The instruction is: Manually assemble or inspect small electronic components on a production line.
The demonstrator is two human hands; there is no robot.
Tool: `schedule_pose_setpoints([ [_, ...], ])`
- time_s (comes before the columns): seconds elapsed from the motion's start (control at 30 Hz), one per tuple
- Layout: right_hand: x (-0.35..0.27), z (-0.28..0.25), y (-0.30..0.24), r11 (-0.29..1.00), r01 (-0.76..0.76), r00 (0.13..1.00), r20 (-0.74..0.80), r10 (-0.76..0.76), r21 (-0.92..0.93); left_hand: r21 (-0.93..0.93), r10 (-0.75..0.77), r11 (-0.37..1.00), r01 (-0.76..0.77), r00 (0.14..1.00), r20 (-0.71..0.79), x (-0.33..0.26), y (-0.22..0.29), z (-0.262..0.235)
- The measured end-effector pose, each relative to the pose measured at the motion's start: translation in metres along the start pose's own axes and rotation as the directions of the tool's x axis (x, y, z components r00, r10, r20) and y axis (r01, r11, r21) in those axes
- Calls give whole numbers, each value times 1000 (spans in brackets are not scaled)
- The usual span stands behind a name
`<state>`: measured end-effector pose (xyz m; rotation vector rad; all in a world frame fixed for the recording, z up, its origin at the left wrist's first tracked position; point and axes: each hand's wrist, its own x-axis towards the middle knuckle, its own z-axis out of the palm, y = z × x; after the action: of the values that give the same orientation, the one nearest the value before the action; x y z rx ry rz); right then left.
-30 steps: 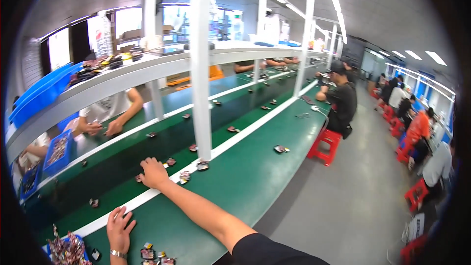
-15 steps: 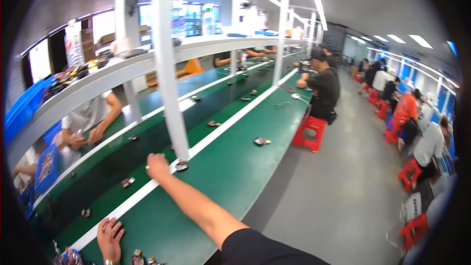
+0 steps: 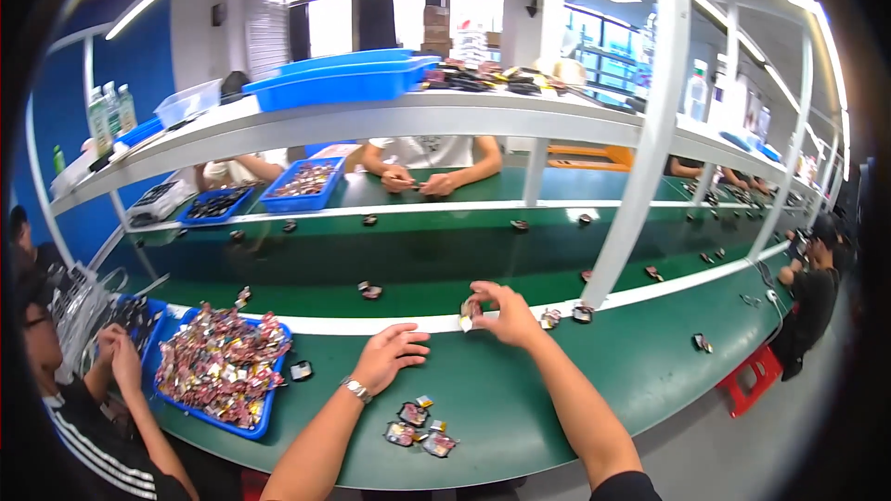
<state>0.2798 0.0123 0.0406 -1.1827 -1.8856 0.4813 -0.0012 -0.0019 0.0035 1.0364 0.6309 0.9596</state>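
The small part point(image 3: 467, 318) was in the right hand point(image 3: 509, 320), over the white strip point(image 3: 353, 326) at the edge of the dark green belt point(image 3: 436, 250). The fingers point(image 3: 489, 289) of that hand pinched it against the thumb. I could not tell if its low end touched the strip.

It looked very light, so a soft pinch should have been enough. Its shiny bits might have been slippery, and its thin bits might have bent or snapped if squeezed hard. The best place to hold it seemed to be the two sides of its thicker middle, not a thin end.

The left hand point(image 3: 388, 359) hung over the green tabletop point(image 3: 501, 399), fingers loose and a bit bent, with nothing seen in them. Near it, a little group of parts point(image 3: 413, 414) lay on the tabletop. Farther left, a black piece point(image 3: 302, 371) lay just beside a blue bin point(image 3: 268, 413), which was heaped with more parts. Past the belt, another person's hands point(image 3: 418, 184) were close together.
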Motion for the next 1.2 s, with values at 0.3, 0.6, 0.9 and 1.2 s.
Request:
schedule_pose_setpoints([
  [0.3, -31, 45, -73, 984, 176, 962, 220, -165, -35, 68, -156, 987, 144, 959, 236, 4, -5, -13],
  [0.6, -37, 64, -61, 931, 293, 953, -11, -302, -219, 11, -87, 996, 86, 994, 68, -2, 1, 8],
  [0.9, -30, 58, -54, 905, 361, 932, 111, -345, -224, 136, -73, 988, 68, 997, 33, 1, -5, 10],
  [1.2, -34, 62, -48, 951, 276, 957, 133, -259, -137, 138, -50, 989, 46, 998, 28, -2, -4, 13],
])
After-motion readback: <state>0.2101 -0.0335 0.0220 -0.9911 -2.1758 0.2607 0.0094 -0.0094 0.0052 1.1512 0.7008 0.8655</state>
